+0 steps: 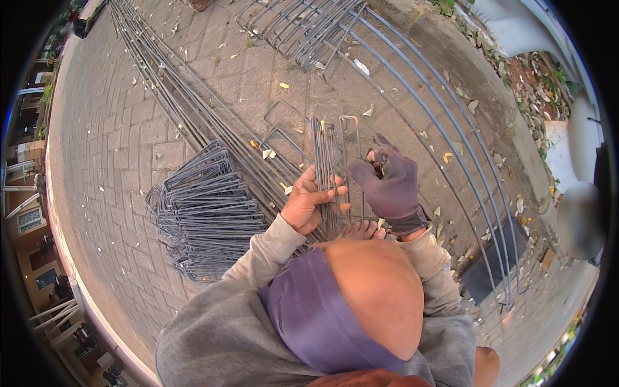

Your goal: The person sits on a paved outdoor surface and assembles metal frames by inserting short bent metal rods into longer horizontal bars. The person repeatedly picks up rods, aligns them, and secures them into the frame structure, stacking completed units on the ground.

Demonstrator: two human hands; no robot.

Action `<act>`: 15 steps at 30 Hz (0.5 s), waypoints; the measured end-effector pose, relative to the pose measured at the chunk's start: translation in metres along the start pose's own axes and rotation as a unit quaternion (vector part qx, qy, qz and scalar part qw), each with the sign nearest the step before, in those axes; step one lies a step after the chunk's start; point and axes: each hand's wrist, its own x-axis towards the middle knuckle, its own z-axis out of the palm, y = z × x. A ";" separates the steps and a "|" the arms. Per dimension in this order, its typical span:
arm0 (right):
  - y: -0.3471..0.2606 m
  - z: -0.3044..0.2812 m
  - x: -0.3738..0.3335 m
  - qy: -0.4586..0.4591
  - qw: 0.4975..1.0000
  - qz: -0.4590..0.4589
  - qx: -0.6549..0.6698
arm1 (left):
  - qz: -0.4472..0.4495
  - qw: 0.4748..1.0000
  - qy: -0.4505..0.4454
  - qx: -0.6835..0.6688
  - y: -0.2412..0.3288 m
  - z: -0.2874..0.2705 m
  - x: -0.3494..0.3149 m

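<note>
My bare left hand (308,202) is wrapped round an upright bundle of bent steel stirrups (326,143), thumb across the front. The lower end of the bundle sits close to my bare toes (365,228). One more rectangular steel stirrup (359,138) stands just right of the bundle, apart from it at the top. To the right of this, my right hand (391,182) wears a worn, torn purple-grey glove with a fingertip showing through. Its fingers are curled in, and whatever they may hold is hidden. My bent bare knee (380,284) is right below both hands.
A large heap of stirrups (206,209) lies at left, beside long straight steel rods (174,106) on the paving. Loose stirrups (284,138) lie beyond my left hand. A tied rebar cage (309,32) with long curved-looking bars (451,103) extends along the right, near a kerb (477,84).
</note>
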 end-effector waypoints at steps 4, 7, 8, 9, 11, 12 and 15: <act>0.009 -0.014 0.011 0.004 0.998 -0.037 0.048 | 0.015 1.000 0.017 0.001 0.010 -0.011 -0.004; 0.022 -0.013 0.021 -0.057 0.979 0.078 0.178 | 0.017 1.000 0.016 0.002 0.013 -0.016 -0.013; 0.026 -0.010 0.024 -0.082 0.963 0.126 0.223 | 0.020 1.000 0.016 0.006 0.014 -0.017 -0.015; 0.029 -0.009 0.027 -0.089 0.959 0.117 0.241 | 0.025 1.000 0.014 0.009 0.014 -0.019 -0.019; 0.033 -0.004 0.032 -0.105 0.951 0.126 0.261 | 0.032 0.999 0.015 0.006 0.017 -0.022 -0.024; 0.034 -0.002 0.035 -0.120 0.940 0.111 0.301 | 0.037 0.999 0.017 0.005 0.019 -0.024 -0.027; 0.036 0.007 0.041 -0.144 0.906 0.130 0.377 | 0.041 0.999 0.023 -0.016 0.020 -0.025 -0.030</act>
